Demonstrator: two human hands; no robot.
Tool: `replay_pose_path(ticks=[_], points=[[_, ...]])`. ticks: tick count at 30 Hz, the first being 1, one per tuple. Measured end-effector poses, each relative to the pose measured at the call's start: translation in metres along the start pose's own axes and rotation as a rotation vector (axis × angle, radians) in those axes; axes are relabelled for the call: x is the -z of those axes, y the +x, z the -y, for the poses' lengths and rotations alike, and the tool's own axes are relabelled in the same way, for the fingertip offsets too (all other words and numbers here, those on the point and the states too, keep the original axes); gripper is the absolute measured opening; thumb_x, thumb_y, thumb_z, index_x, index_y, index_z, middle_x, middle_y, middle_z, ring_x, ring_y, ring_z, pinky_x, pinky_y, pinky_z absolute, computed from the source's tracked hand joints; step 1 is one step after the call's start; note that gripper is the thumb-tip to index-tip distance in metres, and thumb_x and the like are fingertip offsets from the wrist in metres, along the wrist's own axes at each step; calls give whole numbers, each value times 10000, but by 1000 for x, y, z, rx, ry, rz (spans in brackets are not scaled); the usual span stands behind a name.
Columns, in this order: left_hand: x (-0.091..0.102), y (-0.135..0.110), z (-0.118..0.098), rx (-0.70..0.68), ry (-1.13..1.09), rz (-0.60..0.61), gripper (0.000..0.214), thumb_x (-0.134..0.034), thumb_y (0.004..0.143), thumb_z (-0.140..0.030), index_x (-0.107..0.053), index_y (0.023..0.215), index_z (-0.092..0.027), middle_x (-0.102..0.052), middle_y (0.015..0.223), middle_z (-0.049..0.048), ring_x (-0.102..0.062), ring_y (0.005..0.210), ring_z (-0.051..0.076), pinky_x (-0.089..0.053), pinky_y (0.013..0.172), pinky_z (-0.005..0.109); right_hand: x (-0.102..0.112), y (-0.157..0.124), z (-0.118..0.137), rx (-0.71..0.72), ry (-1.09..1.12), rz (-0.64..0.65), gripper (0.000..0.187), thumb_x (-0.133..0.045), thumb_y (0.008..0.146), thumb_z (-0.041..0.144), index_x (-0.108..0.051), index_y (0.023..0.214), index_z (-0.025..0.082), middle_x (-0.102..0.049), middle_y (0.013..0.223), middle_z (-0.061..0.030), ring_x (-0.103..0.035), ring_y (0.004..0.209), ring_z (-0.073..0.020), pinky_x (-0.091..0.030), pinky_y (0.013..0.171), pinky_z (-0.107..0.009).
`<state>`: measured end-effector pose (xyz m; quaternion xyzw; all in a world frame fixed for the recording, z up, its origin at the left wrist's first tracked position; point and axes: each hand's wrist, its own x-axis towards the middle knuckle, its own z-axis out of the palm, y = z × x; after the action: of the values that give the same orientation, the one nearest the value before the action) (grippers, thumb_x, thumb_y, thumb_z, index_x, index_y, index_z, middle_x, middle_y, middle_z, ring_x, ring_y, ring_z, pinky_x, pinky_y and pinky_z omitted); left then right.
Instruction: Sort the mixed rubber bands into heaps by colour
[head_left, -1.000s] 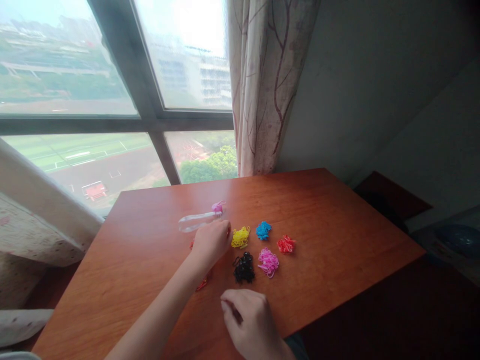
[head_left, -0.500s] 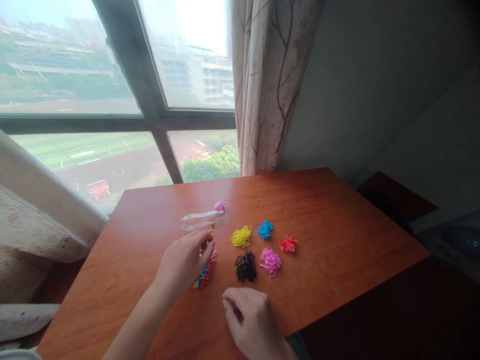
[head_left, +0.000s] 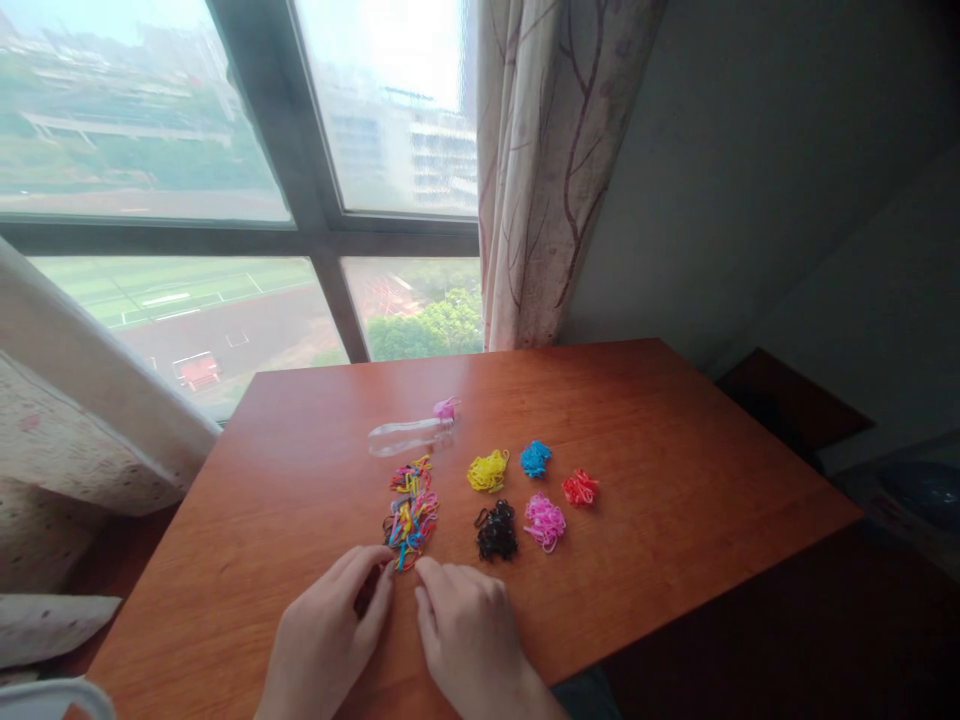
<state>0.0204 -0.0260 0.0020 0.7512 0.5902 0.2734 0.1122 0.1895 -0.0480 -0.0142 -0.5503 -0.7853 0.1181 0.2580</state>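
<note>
My left hand (head_left: pixel 330 630) rests at the near edge of a mixed-colour pile of small rubber bands (head_left: pixel 411 525). Its thumb and index finger come together at the pile; whether a band is between them is hidden. Close by on the right, my right hand (head_left: pixel 471 625) has its fingers curled and pressed together, just below the same pile, and what they hold, if anything, cannot be seen. Single-colour heaps lie to the right: yellow rubber bands (head_left: pixel 488 470), blue rubber bands (head_left: pixel 535 459), black rubber bands (head_left: pixel 496 531), pink rubber bands (head_left: pixel 544 522) and red rubber bands (head_left: pixel 580 488).
A clear plastic container (head_left: pixel 409 437) with a pink piece (head_left: pixel 446 408) at its end lies behind the mixed pile. The brown wooden table (head_left: pixel 675 480) stands against a window with curtains (head_left: pixel 521 180). A white rim (head_left: pixel 60 700) shows at the lower left.
My left hand has drawn back toward me from over the mixed pile, uncovering it. My right hand has shifted left, so both hands are now close together at the pile's near edge.
</note>
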Motion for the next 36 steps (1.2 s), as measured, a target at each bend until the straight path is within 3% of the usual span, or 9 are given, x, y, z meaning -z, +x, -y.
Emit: replay_pose_path(ticks=[8, 14, 20, 24, 28, 33, 36], points=[[1, 2, 3, 27, -56, 44, 213, -492, 887, -358, -665, 838, -245, -748, 813, 3, -714, 703, 163, -554, 656, 227, -8, 22, 7, -64, -63, 32, 114, -568, 894, 129, -571, 864, 239, -687, 766, 10, -663, 677, -191, -380, 558, -269], [0, 0, 4, 31, -64, 64, 206, -485, 899, -342, -666, 863, -250, -753, 845, 7, -712, 734, 167, -543, 669, 235, -9, 24, 5, -34, -63, 10, 123, -584, 871, 114, -592, 830, 230, -690, 736, 8, -663, 654, -189, -367, 548, -258], [-3, -1, 7, 44, -75, 81, 185, -495, 889, -300, -674, 906, -253, -758, 882, 10, -715, 772, 169, -542, 688, 235, -8, 17, 5, -49, 109, -94, 144, -526, 827, 118, -605, 789, 232, -674, 674, 16, -644, 598, -160, -345, 545, -244], [-2, -2, 6, 47, -80, 83, 188, -492, 890, -309, -672, 895, -253, -757, 866, 9, -714, 759, 169, -538, 670, 230, 8, 11, -1, -67, 270, -180, 168, -471, 859, 174, -609, 780, 228, -628, 620, 27, -589, 531, -130, -340, 525, -229], [0, -1, 3, 53, -68, 93, 189, -491, 891, -319, -669, 872, -258, -755, 863, -3, -713, 747, 166, -533, 656, 230, 44, 10, -37, -213, 309, -232, 218, -473, 916, 281, -626, 774, 218, -563, 575, 39, -532, 490, -112, -352, 503, -206], [0, 0, 3, 57, -56, 110, 181, -497, 895, -326, -668, 886, -266, -750, 862, -17, -713, 749, 163, -527, 647, 233, 95, 8, -120, -409, 88, -307, 274, -526, 892, 417, -656, 773, 206, -565, 584, 21, -542, 535, -138, -399, 557, -227], [1, 0, 3, 64, -59, 111, 180, -502, 891, -328, -671, 880, -267, -748, 856, -18, -708, 731, 160, -524, 638, 232, 110, 5, -160, -488, 28, -272, 313, -525, 864, 460, -677, 779, 200, -586, 585, 4, -558, 553, -157, -407, 556, -244]])
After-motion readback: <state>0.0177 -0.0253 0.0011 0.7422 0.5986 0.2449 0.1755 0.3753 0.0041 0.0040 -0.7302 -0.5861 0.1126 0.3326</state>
